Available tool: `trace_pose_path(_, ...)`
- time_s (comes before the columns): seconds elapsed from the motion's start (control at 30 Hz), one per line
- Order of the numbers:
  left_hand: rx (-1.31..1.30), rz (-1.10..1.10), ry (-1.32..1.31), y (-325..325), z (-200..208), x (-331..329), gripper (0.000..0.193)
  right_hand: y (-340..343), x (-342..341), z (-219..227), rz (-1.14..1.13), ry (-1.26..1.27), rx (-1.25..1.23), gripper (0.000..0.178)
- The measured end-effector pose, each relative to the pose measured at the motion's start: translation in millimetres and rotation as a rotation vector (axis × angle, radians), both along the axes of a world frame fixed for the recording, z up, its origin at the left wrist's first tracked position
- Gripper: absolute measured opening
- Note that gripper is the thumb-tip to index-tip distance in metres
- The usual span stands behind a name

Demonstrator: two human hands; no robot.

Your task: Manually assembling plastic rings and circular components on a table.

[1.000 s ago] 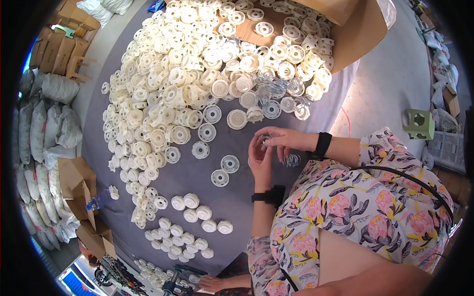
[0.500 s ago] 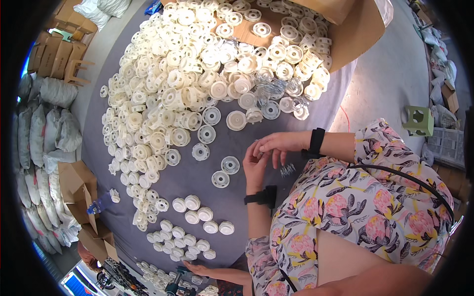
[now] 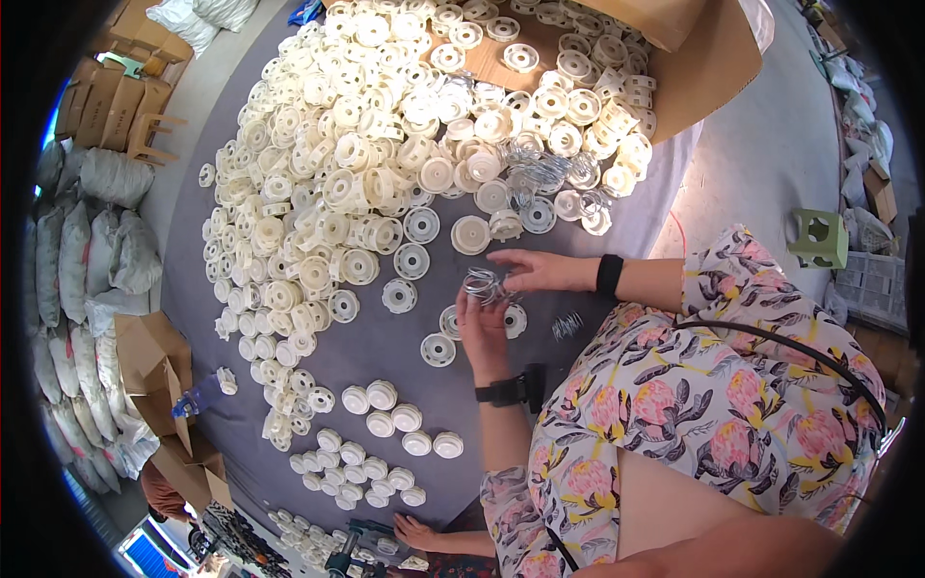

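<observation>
My left hand and my right hand meet over the grey mat. Between their fingers is a small tangle of thin wire springs. The left fingers pinch it from below and the right fingers lie on it from the right. White plastic discs lie beside the left hand, one at its left and one at its right. A loose spring lies near my flowered lap. Both wrists wear black bands.
A big heap of white plastic discs covers the far mat, spilling from an open cardboard box with wire springs at its mouth. Capped white pieces sit in rows nearer me. Another person's hand is at the bottom. Sacks and cartons line the left.
My hands have drawn slightly toward me and the wire springs now show between the fingers. The other person's hand at the bottom has shifted a little.
</observation>
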State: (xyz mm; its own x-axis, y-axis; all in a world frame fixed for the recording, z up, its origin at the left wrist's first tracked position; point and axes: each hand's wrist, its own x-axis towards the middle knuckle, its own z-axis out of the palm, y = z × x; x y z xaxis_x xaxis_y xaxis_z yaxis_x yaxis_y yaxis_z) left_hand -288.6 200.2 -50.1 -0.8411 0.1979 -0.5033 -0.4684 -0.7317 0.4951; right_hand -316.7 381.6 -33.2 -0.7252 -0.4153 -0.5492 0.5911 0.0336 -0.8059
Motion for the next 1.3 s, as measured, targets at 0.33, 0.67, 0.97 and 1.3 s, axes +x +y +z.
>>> trace_pose_path(0.33, -0.340, 0.190, -0.061, 4, 26, 16, 0.036, -20, 5, 7, 0.091, -0.245, -0.028, 0.040)
trace_pose_path(0.67, -0.373, -0.131, 0.125, -33, 25, 32, 0.045, -19, -20, 27, 0.265, -0.120, -0.057, 0.031)
trace_pose_path(0.97, -0.755, -0.186, 0.263, -30, 28, 43, 0.041, -31, -2, 18, 0.216, -0.144, -0.004, 0.046)
trace_pose_path(1.3, -0.512, 0.019, 0.076, -33, 28, 50, 0.033, -28, -8, 32, 0.391, 0.465, 0.302, 0.040)
